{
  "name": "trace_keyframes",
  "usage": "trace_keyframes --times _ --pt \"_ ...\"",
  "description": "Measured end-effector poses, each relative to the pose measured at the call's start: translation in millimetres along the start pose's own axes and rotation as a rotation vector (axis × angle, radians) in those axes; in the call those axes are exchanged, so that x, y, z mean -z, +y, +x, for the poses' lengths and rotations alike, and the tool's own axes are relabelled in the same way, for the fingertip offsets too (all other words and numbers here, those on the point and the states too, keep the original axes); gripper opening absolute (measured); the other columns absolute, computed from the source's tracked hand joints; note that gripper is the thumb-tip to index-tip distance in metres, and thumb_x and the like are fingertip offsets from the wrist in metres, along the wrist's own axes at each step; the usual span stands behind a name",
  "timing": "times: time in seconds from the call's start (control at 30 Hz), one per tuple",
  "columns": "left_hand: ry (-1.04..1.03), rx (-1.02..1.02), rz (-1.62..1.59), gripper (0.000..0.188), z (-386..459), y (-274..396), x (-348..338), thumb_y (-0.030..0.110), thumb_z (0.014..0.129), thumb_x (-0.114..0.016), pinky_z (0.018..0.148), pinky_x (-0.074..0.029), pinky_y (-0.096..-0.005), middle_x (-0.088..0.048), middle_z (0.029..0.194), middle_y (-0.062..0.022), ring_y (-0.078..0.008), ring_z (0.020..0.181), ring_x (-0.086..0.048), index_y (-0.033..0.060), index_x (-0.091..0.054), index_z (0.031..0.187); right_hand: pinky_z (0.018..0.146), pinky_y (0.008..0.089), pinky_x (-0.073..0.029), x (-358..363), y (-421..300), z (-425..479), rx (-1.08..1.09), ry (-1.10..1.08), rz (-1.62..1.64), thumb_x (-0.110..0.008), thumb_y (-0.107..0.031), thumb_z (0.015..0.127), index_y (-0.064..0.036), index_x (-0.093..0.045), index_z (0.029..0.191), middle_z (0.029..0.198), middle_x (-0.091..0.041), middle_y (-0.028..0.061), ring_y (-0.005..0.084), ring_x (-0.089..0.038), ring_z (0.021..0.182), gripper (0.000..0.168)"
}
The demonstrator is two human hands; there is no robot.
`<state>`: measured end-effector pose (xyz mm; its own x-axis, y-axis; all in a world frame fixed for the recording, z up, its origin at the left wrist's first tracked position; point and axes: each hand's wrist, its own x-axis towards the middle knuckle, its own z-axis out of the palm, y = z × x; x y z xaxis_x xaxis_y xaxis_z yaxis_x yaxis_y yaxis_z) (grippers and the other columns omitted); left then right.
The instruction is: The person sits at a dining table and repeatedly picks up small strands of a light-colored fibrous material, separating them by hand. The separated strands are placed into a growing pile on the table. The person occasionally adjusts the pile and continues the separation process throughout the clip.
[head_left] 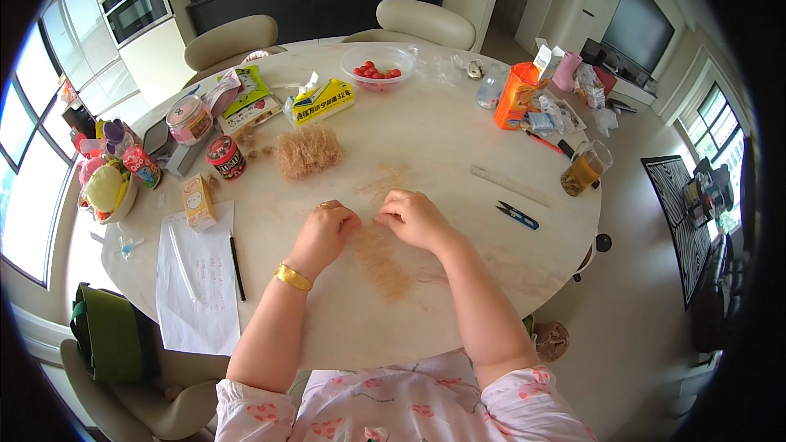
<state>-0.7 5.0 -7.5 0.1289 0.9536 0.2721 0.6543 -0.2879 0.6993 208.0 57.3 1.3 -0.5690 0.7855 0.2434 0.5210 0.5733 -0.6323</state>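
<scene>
My left hand (pixel 328 230), with a gold ring and bracelet, has its thumb and fingertips pinched at the top end of a thin, crinkly tan fibre strip (pixel 381 264). Facing it, my right hand (pixel 414 221) pinches at the same end, a small gap from the left fingertips. The fine strands between the fingertips are hard to make out. The strip runs down the marble-look table towards me. Beyond my hands lies a looser patch of tan fibres (pixel 390 178), and further left a thick bundle of curly tan fibres (pixel 309 152).
Right of my hands are a clear ruler (pixel 511 185), blue-handled thread snips (pixel 517 215) and a glass cup of tea (pixel 586 169). On the left lie a written paper sheet (pixel 196 325), a black pencil (pixel 237 267) and a small box (pixel 198 202). A bowl of tomatoes (pixel 377 87) stands at the back.
</scene>
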Motion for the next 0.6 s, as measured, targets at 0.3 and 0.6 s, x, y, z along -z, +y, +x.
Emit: trace_keyframes --times 0.3,0.6 --pt "0.160 0.093 -0.028 0.012 2.7 -4.4 -0.8 0.003 0.087 -0.065 0.070 -0.052 -0.0341 -0.067 0.094 -0.0115 -0.0243 0.076 -0.063 0.0024 -0.070 0.098 0.068 0.0348 -0.052 11.2 12.6 1.3 -0.272 0.181 0.129 -0.066 -0.013 0.090 -0.007 -0.069 0.095 0.085 -0.071 0.0086 0.0231 -0.067 0.074 0.008" --pt "0.076 -0.137 0.167 0.026 4.1 12.5 4.7 0.025 0.100 -0.053 0.104 -0.033 -0.0452 -0.054 0.138 -0.0090 -0.0292 0.126 -0.047 0.0115 -0.072 0.111 0.071 0.0340 -0.051 5.9 47.1 9.3 -0.041 0.491 -0.226 -0.061 -0.003 0.090 -0.010 -0.071 0.103 0.098 -0.068 0.0048 0.0213 -0.064 0.084 0.017"
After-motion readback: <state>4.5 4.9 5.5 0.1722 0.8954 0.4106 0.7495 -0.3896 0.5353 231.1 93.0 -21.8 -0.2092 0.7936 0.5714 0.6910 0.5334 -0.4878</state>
